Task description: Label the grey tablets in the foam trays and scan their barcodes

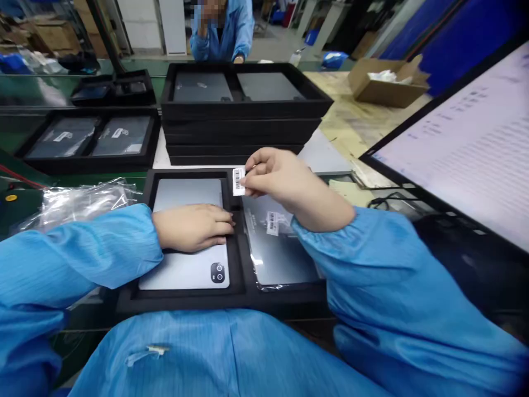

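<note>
My right hand (275, 176) pinches a small white barcode label (238, 182) at its right edge, above the black tray (182, 302). Palm down, my left hand (196, 227) lies across the back of a silver tablet (182, 270) in the tray's left compartment. Its fingers reach over the tablet's right edge, with the fingertips partly hidden. In the right compartment lies a second tablet (281, 264) in clear film, with a barcode label (273, 223) on it; my right hand and sleeve cover part of this tablet.
Stacked black trays (243, 132) with tablets stand behind the work tray. Another tray (86, 162) holds two bagged tablets at left, near crumpled clear bags (86, 201). A monitor (463, 127) leans in from the right. A cardboard box (386, 85) and a person (223, 33) are farther back.
</note>
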### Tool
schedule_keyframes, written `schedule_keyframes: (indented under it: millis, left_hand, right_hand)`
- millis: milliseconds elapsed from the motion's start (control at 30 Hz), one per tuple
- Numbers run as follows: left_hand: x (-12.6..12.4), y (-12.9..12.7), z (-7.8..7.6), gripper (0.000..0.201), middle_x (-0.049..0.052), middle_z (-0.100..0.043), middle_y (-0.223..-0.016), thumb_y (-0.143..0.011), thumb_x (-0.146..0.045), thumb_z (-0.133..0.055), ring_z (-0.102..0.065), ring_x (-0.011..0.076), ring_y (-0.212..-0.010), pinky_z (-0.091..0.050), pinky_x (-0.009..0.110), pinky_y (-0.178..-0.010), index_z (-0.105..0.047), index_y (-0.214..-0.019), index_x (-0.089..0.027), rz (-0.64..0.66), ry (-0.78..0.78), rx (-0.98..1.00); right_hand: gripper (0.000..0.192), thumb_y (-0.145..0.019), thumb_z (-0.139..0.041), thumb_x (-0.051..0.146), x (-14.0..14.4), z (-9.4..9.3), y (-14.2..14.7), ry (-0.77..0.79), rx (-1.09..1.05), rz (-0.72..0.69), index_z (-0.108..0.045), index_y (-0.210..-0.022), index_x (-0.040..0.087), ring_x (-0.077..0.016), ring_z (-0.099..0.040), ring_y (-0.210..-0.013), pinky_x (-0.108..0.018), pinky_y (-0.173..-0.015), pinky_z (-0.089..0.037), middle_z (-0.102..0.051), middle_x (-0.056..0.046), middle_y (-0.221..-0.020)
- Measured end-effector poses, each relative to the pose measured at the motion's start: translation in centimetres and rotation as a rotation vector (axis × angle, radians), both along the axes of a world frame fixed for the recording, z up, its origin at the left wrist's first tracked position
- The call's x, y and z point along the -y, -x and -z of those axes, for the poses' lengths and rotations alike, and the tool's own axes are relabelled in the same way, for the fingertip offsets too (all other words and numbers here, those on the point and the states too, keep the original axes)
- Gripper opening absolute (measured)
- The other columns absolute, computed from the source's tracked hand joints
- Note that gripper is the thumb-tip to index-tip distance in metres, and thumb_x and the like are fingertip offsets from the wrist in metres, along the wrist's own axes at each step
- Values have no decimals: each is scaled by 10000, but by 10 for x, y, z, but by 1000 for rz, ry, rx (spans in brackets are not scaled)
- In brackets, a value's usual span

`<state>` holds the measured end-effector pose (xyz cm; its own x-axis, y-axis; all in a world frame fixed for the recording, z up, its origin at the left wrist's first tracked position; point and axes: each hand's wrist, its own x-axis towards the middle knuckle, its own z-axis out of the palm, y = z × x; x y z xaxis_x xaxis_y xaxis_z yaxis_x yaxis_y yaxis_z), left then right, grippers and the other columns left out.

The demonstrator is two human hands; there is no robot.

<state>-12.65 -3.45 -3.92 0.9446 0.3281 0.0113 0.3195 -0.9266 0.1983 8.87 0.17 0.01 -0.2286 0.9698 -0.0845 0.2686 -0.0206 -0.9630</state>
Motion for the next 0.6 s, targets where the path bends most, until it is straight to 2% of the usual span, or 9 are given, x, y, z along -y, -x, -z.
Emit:
schedule_keyframes:
  millis: [67, 133, 267, 333, 367, 433, 467, 533, 600]
  left_hand:
    - [-11, -9, 6, 391, 129, -721, -1035, -1088, -356, -396, -663, 243, -970, -515, 395, -906, -712, -988, -149, 49, -112, 18]
    - [-19, -5, 2, 405, 103, -689, -872, -1084, -343, -390, -634, 222, -834, -505, 392, -815, -660, -845, -158, 93, -217, 136]
    - [-18, 21, -22, 251, 82, -691, -870, -1040, -258, -447, -658, 204, -859, -519, 398, -801, -635, -903, -164, 74, -286, 626]
    - [-11, 32, -30, 268, 65, -677, -863, -1037, -272, -430, -667, 192, -876, -533, 391, -798, -636, -898, -172, -26, -293, 827]
    - [-8, 35, -33, 288, 58, -670, -872, -1043, -277, -404, -669, 190, -903, -541, 391, -813, -633, -901, -176, -91, -288, 843]
    - [-3, 35, -34, 274, 55, -667, -922, -1044, -253, -378, -667, 197, -978, -550, 404, -871, -621, -941, -182, -166, -272, 732]
    - [-2, 32, -32, 235, 61, -671, -958, -1036, -230, -392, -663, 204, -1009, -551, 413, -900, -613, -970, -182, -164, -264, 638]
    - [-3, 23, -26, 150, 83, -689, -1025, -1014, -199, -465, -664, 217, -1024, -557, 407, -916, -612, -1028, -173, -81, -262, 434]
    - [-7, 14, -16, 144, 106, -709, -1080, -1015, -216, -516, -675, 227, -1008, -564, 392, -909, -635, -1074, -161, 4, -266, 238]
  right_hand:
    - [326, -752, -728, -50, -4, 9, 2, 14, 83, 25, -521, -792, 199, -153, -658, -547, -233, -550, -521, -644, 26, -560]
    - [319, -772, -685, -61, -5, 17, 8, 18, 158, 4, -507, -784, 204, -159, -675, -586, -230, -565, -509, -660, 17, -587]
    - [269, -790, -699, -6, 4, 37, 31, -26, 320, -168, -528, -796, 201, -162, -691, -682, -219, -580, -466, -682, 11, -668]
    - [243, -773, -734, 39, 12, 46, 44, -113, 419, -290, -550, -793, 196, -166, -690, -741, -223, -595, -450, -713, -11, -760]
    - [229, -769, -741, 58, 15, 48, 49, -179, 464, -354, -557, -789, 194, -175, -689, -769, -232, -608, -449, -726, -28, -806]
    - [193, -780, -735, 80, 18, 43, 50, -328, 546, -441, -575, -792, 187, -205, -691, -826, -260, -657, -463, -735, -66, -880]
    - [177, -792, -732, 88, 18, 35, 46, -394, 576, -437, -584, -797, 184, -220, -692, -852, -275, -688, -473, -732, -79, -896]
    - [173, -814, -754, 114, 19, 10, 27, -492, 607, -308, -596, -805, 184, -238, -688, -893, -297, -748, -489, -716, -81, -893]
    - [215, -833, -800, 172, 26, -22, -5, -559, 592, -80, -589, -790, 189, -231, -675, -892, -305, -773, -494, -687, -61, -857]
